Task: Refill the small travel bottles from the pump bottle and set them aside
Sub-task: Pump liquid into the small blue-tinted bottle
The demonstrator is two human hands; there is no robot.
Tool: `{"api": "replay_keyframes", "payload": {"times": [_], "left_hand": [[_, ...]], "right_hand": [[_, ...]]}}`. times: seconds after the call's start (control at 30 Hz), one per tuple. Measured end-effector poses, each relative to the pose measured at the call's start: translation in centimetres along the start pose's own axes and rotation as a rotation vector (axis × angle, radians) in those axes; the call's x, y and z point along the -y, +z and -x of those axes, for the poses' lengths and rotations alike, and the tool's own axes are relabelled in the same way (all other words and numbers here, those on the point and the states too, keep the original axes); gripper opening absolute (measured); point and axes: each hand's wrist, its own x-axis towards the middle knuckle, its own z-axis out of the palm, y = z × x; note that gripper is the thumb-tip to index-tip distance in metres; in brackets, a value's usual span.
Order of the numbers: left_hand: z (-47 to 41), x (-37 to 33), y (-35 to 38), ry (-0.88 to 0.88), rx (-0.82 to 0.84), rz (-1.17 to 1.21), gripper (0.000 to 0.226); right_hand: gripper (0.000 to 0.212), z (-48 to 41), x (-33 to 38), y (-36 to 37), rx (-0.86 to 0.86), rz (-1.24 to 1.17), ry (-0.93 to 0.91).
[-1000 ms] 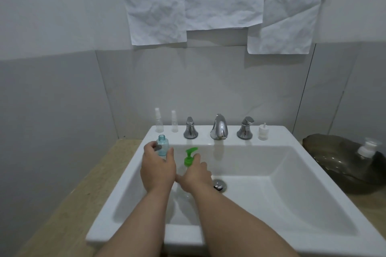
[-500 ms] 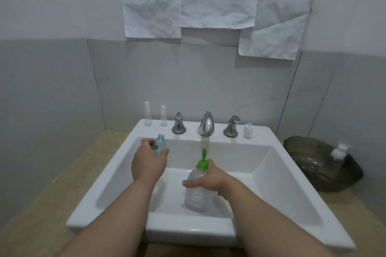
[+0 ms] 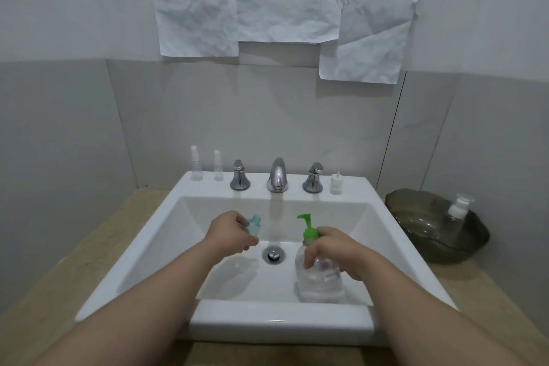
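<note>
Grey tiled wall [image 3: 89,128] with crumpled white paper sheets [image 3: 285,0], beige counter [image 3: 74,261] around a white sink [image 3: 401,246].

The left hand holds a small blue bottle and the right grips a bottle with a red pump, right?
No: the head view shows the pump is green, not red. The left hand does hold the small blue bottle, and the right hand grips the pump bottle.

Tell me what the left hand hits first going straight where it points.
Probably the sink's back wall just under the faucet spout. The left hand, gripping the teal travel bottle, points forward-right across the basin; height is unclear, so possibly the spout itself.
</note>
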Motion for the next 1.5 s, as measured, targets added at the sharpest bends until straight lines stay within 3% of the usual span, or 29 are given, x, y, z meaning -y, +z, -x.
{"api": "replay_keyframes", "payload": {"times": [0.2, 0.37, 0.5, 0.63, 0.87, 1.1, 1.27, 1.5], "left_hand": [[-2.7, -2.7, 1.3, -0.079, 0.263, -0.052, 0.031], [-4.9, 0.0, 2.8, -0.031, 0.408, 0.011, 0.043], [-5.5, 0.1, 3.4, 0.032, 0.507, -0.027, 0.048], [-6.0, -0.2, 3.3, 0.045, 0.452, -0.022, 0.052], [-5.9, 0.1, 3.2, 0.042, 0.420, -0.029, 0.044], [-5.9, -0.1, 3.1, 0.108, 0.385, 0.119, 0.048], [-5.7, -0.4, 3.1, 0.133, 0.425, 0.187, 0.049], [-5.4, -0.5, 3.1, 0.115, 0.479, 0.274, 0.046]], "right_hand": [[0.036, -0.8, 0.2, 0.9, -0.035, 0.011, -0.023], [0.077, -2.5, 0.5, 1.2, -0.087, 0.037, 0.002], [0.089, -4.0, 0.6, 2.1, -0.194, 0.041, 0.035], [0.082, -5.1, 0.8, 2.8, -0.257, 0.118, -0.019], [0.081, -5.4, 0.6, 2.7, -0.237, -0.005, 0.017], [0.084, -5.5, 0.6, 2.5, -0.239, -0.059, 0.071], [0.074, -5.6, 0.7, 2.5, -0.263, -0.008, 0.043], [0.079, -5.9, 0.5, 2.7, -0.270, -0.005, 0.062]]}}
